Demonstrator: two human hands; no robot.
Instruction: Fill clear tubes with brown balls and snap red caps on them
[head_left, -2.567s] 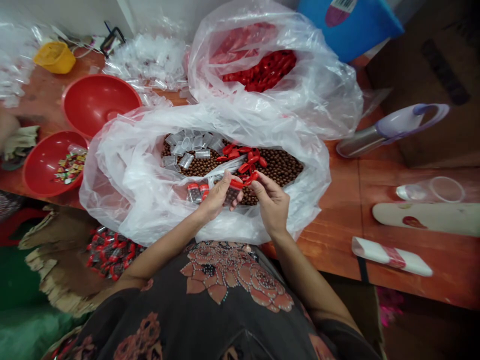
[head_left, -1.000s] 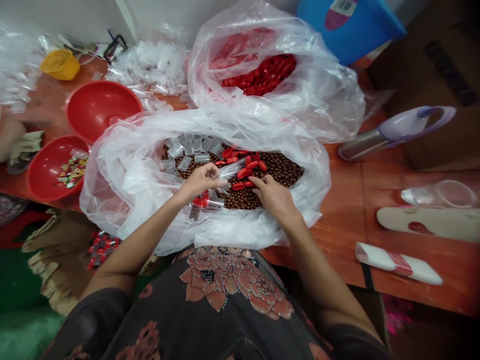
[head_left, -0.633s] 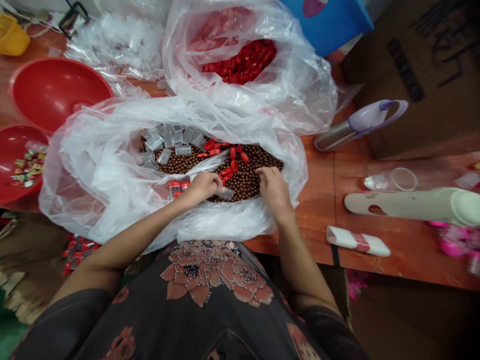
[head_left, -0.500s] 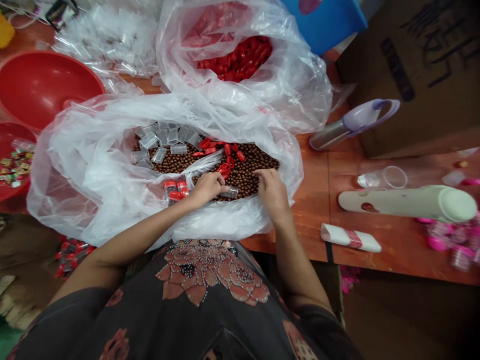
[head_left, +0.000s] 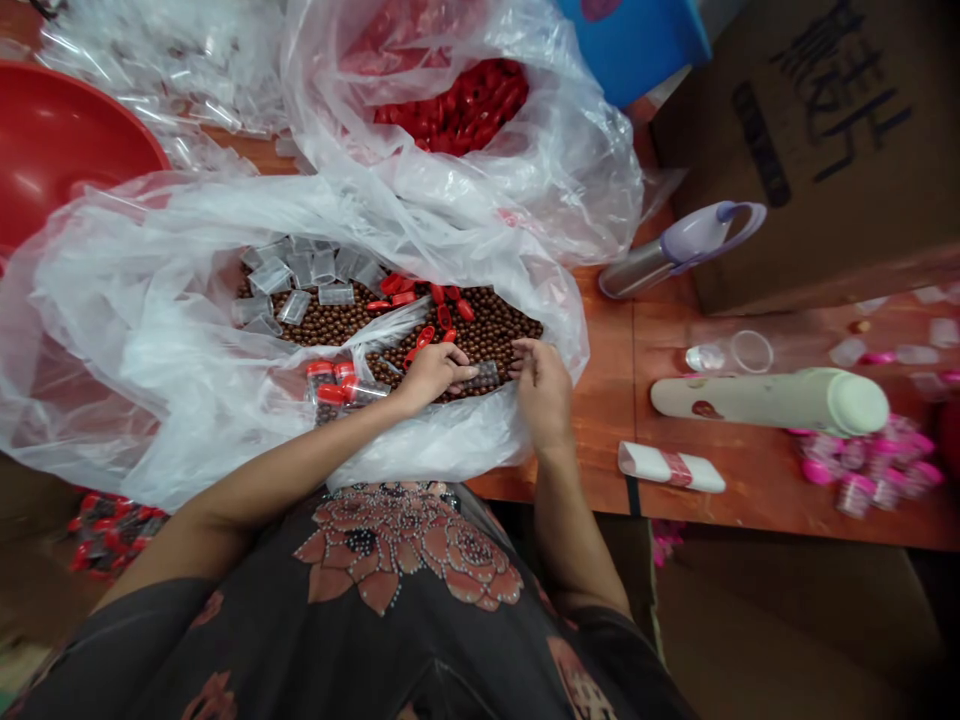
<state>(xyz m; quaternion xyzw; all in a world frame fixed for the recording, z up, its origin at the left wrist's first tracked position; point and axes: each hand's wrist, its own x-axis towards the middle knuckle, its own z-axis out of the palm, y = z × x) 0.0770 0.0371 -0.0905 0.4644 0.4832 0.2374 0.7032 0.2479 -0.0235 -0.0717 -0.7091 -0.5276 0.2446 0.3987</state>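
Observation:
My left hand [head_left: 436, 378] is closed with its fingertips on a small clear plastic tube [head_left: 486, 374], which lies tilted low over brown balls [head_left: 491, 320] in an open plastic bag. To its right my right hand [head_left: 541, 385] rests at the edge of the balls, fingers curled together; whatever they hold is hidden. Loose red caps [head_left: 444, 318] lie on the balls just beyond my left hand. Clear empty tubes [head_left: 296, 305] are heaped at the bag's far left. Several red-capped tubes [head_left: 330, 382] sit on the plastic near my left forearm.
Behind stands a plastic bag [head_left: 600, 190] of red caps. A red bowl [head_left: 67, 150] and a pile of clear tubes [head_left: 217, 60] are at the back left. On the right are a steel bottle [head_left: 637, 268], a pale green flask [head_left: 750, 398], a tissue pack [head_left: 671, 467] and a cardboard box [head_left: 750, 220].
The whole view has shifted, so most things appear further left. My left hand and the tube have moved slightly right, closer to my right hand. The right hand stays by the balls.

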